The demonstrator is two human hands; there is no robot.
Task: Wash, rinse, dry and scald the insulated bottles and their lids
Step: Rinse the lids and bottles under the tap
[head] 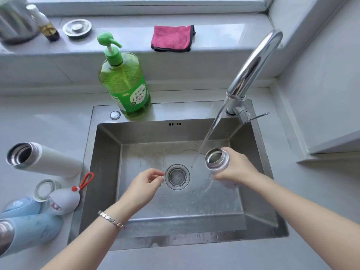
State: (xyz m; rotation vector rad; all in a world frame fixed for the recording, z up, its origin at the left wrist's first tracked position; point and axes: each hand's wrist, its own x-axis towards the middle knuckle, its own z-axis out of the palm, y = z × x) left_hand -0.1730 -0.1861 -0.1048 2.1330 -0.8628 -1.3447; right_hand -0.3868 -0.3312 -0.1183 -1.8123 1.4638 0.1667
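1. Insulated bottle in pale blue (33, 228) lies on the counter at your far left, its steel mouth toward the lower left edge. A pale blue lid (21, 206) rests just behind it.
2. The white bottle (46, 159) lies on its side farther back, with its open mouth pointing left and its base near the left rim of the sink (194, 211).
3. Between those two bottles, a pale lid with a red loop (64, 201) lies beside the sink rim.
4. The green dish soap bottle (126, 84) stands upright on the sink's back ledge.
5. Your left hand (143, 189) hovers over the basin just left of the drain strainer (177, 176). Its fingers are curled, with thumb and forefinger close together, but you cannot tell whether they pinch anything.
6. A folded pink cloth (172, 38) lies on the windowsill.
7. Your right hand (235, 170) wraps around a small lilac bottle (216, 158) over the basin's right side. The bottle is tilted, its open steel mouth up and leftward.
8. The water stream (208, 133) from the faucet (253, 65) falls just left of that mouth and strikes the sink floor beside the strainer.
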